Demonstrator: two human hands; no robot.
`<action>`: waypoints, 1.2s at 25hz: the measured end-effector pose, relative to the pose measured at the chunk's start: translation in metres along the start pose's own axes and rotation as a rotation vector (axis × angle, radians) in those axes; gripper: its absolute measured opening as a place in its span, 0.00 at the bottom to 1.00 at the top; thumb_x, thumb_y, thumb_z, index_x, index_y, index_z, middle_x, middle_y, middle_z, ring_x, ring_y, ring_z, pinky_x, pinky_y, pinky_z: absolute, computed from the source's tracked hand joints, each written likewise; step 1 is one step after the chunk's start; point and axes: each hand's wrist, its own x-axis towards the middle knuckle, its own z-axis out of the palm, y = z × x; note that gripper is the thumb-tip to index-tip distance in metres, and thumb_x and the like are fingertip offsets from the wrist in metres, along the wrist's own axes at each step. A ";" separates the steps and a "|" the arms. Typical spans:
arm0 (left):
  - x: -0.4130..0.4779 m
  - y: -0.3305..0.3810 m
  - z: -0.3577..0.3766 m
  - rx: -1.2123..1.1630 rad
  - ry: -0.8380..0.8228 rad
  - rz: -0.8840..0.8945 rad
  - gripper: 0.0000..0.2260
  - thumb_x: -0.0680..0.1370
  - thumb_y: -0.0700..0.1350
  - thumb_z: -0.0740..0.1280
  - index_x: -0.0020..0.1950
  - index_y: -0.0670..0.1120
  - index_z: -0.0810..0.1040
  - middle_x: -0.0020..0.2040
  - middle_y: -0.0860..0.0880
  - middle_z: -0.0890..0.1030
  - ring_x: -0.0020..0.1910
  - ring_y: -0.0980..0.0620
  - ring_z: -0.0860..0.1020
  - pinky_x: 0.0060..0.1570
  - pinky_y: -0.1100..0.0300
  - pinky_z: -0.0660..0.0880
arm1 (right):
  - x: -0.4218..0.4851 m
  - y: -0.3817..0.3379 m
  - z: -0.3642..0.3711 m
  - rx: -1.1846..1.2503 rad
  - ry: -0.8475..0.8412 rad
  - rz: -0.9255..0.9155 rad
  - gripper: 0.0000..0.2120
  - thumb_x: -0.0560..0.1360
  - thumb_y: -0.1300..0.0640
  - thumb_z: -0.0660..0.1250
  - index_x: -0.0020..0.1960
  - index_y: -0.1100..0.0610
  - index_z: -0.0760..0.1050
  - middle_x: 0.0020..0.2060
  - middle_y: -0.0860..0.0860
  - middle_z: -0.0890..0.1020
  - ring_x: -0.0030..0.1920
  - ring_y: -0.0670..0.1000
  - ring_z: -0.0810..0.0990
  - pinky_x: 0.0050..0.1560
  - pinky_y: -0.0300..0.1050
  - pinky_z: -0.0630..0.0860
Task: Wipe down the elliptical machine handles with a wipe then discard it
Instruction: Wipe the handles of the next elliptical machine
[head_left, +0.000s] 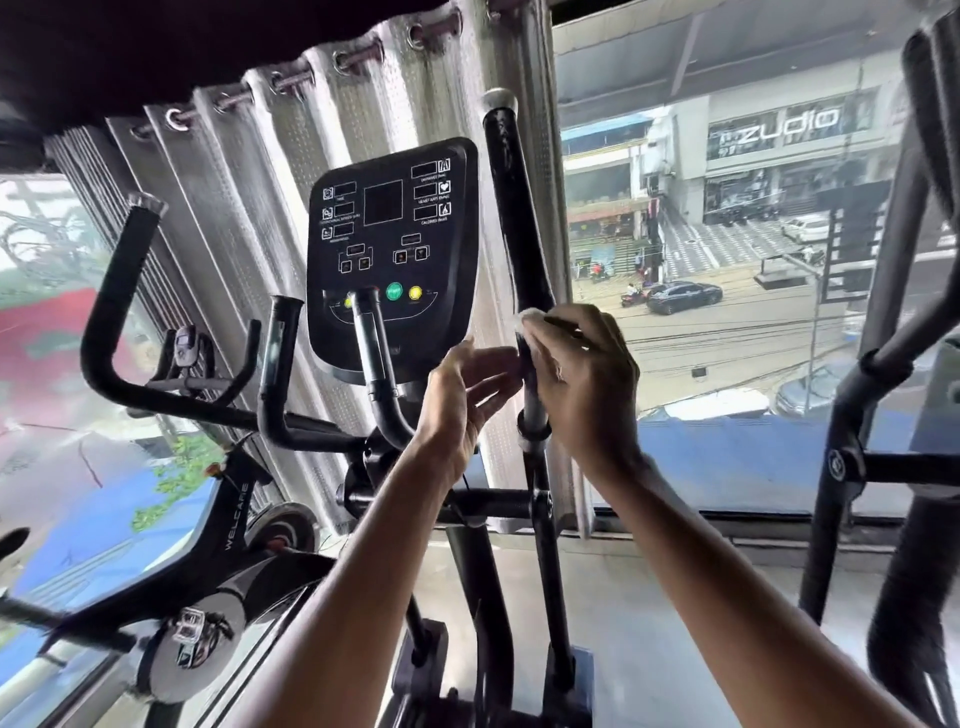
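Nearby: console (392, 249) beside handle (511, 208) under wipe (530, 314), curtain (249, 171) behind, bike (228, 499) left.

Plenty of daylight coming in through the window (753, 452) dead ahead, so the street (737, 317) looks bright and slightly washed out. Console (392, 249) and handle (511, 208) are backlit, nearly plain black. Light on the forearms (701, 571) is soft, shadows gentle. The wipe (530, 316) is blown out white. Left pane (52, 364) is hazy and smeared. Dark blob in the top left corner. Fisheye bends the curtain (249, 171) and everything toward the edges; the bottom left bike (208, 519) goes soft.
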 end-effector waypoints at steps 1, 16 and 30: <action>0.001 0.001 -0.002 -0.005 -0.005 -0.001 0.24 0.87 0.50 0.53 0.59 0.33 0.82 0.56 0.37 0.85 0.59 0.41 0.83 0.63 0.52 0.79 | -0.006 0.002 0.000 -0.050 -0.042 -0.057 0.11 0.77 0.63 0.72 0.59 0.59 0.83 0.52 0.53 0.82 0.52 0.51 0.79 0.56 0.34 0.72; -0.001 0.017 0.022 0.320 -0.053 0.220 0.11 0.85 0.46 0.62 0.56 0.42 0.81 0.48 0.49 0.88 0.48 0.54 0.86 0.49 0.61 0.80 | -0.063 0.003 0.033 0.437 0.290 0.781 0.05 0.76 0.61 0.73 0.52 0.57 0.82 0.46 0.45 0.85 0.48 0.41 0.83 0.49 0.46 0.82; -0.001 -0.011 0.042 0.665 0.210 0.424 0.11 0.79 0.57 0.70 0.49 0.51 0.81 0.42 0.57 0.85 0.44 0.59 0.83 0.56 0.49 0.79 | -0.072 0.029 0.042 0.698 0.168 1.030 0.09 0.76 0.59 0.74 0.56 0.56 0.85 0.49 0.46 0.87 0.47 0.40 0.85 0.50 0.43 0.82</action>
